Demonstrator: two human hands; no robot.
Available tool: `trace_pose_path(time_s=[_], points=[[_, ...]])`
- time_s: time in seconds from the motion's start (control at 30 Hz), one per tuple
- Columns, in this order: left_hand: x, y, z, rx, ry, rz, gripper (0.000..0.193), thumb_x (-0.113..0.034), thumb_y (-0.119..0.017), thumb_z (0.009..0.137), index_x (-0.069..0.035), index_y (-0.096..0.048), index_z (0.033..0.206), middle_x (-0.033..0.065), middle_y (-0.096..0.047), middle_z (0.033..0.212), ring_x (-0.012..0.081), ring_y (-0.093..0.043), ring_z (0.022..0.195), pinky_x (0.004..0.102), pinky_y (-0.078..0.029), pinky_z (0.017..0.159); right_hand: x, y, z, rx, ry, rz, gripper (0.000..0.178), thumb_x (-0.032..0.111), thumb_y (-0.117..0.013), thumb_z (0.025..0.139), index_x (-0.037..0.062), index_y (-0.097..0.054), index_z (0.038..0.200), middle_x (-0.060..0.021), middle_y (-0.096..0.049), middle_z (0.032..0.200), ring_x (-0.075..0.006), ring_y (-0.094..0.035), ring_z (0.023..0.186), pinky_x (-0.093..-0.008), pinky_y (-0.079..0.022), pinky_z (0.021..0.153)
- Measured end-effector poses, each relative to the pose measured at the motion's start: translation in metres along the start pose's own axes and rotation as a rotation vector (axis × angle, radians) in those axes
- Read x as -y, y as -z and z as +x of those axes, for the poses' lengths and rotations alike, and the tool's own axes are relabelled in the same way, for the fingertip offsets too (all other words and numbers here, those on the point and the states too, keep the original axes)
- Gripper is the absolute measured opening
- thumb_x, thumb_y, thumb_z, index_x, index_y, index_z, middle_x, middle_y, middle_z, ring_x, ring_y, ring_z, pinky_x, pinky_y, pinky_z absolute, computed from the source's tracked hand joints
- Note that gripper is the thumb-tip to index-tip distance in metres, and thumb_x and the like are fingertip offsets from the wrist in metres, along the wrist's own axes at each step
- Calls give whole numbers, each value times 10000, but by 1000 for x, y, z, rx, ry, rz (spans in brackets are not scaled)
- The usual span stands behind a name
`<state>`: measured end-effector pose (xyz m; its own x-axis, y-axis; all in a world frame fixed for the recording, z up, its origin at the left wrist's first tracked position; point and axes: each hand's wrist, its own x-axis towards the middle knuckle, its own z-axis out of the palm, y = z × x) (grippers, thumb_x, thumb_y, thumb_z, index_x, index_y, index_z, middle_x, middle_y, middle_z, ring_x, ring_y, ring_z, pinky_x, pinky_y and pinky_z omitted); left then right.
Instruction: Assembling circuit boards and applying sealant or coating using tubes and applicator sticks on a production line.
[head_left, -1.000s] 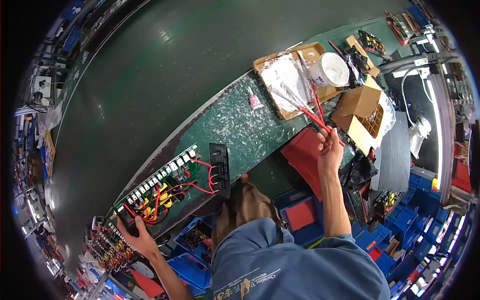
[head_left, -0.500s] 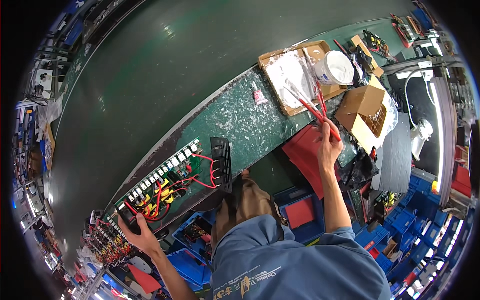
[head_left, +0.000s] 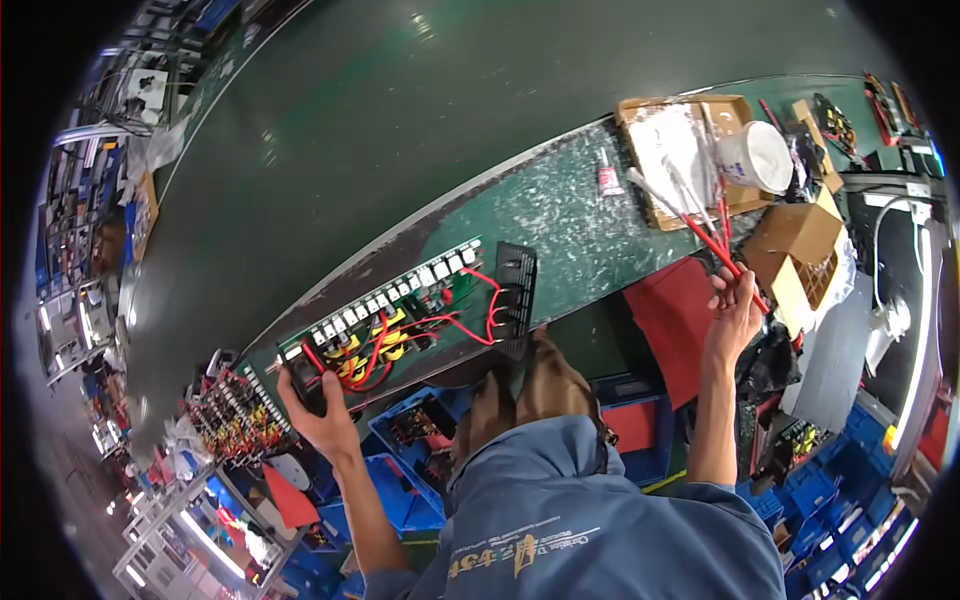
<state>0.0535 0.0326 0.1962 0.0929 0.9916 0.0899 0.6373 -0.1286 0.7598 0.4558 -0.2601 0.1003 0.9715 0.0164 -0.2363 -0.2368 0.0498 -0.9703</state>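
My left hand (head_left: 325,415) grips the near-left end of a long circuit board (head_left: 395,305), thumb and fingers around a black part there. The board carries a row of white blocks, yellow coils and red wires. Red wires join it to a black slotted panel (head_left: 516,300) standing at its right end. In my right hand (head_left: 737,312), fingers closed, is a red-handled stick (head_left: 712,240) with a white-smeared end. That end reaches the left edge of a cardboard tray (head_left: 655,212) coated in white paste. Other red-handled sticks (head_left: 724,205) lean in the tray.
A white tub (head_left: 757,158) stands in the tray, with a small red-and-white tube (head_left: 608,177) to its left. An open cardboard box (head_left: 795,245) and red sheets (head_left: 668,325) lie nearer. More wired boards (head_left: 235,415) crowd the left; blue bins (head_left: 405,490) sit below the bench edge.
The whole view has shifted, so the bench appears further right. The stick in my right hand has drawn back toward the tray's left edge. My left hand stays on the board's end.
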Motion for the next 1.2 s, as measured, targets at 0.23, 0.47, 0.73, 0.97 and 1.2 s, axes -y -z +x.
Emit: trace_pose_path(time_s=[0.23, 0.47, 0.73, 0.97, 1.2], points=[[-14, 2, 2, 6, 13, 42, 489, -88, -693, 927, 21, -495, 1360, 60, -614, 1062, 116, -573, 887, 251, -485, 794, 19, -67, -73, 427, -130, 56, 362, 287, -488, 1091, -41, -598, 1200, -148, -715, 925, -168, -711, 743, -226, -491, 504], [-16, -1, 4, 11, -4, 96, 524, -116, -713, 907, 41, -487, 1353, 80, -615, 1038, 122, -576, 877, 258, -490, 780, 14, -91, -114, 688, -66, 49, 305, 223, -485, 1090, -38, -590, 1206, -188, -717, 973, -213, -732, 778, -256, -534, 516], [-23, -3, 6, 10, -72, 135, 534, -138, -725, 905, 55, -486, 1342, 89, -617, 1023, 135, -578, 863, 270, -490, 788, 15, -92, -121, 755, -111, 109, 280, 191, -525, 1075, -45, -588, 1211, -210, -723, 980, -251, -746, 850, -290, -547, 574], [-27, -7, 9, 11, -76, 119, 537, -140, -727, 906, 56, -485, 1344, 83, -619, 1019, 131, -580, 856, 269, -488, 790, 14, -91, -120, 742, -167, 59, 292, 205, -531, 1073, -54, -594, 1194, -206, -725, 972, -255, -747, 840, -294, -551, 569], [-30, -7, 10, 21, -16, 97, 534, -127, -716, 903, 44, -481, 1350, 80, -624, 1020, 124, -581, 853, 265, -486, 793, 15, -93, -120, 672, -149, 34, 339, 255, -510, 1082, -57, -596, 1184, -182, -723, 942, -214, -737, 770, -265, -537, 519]])
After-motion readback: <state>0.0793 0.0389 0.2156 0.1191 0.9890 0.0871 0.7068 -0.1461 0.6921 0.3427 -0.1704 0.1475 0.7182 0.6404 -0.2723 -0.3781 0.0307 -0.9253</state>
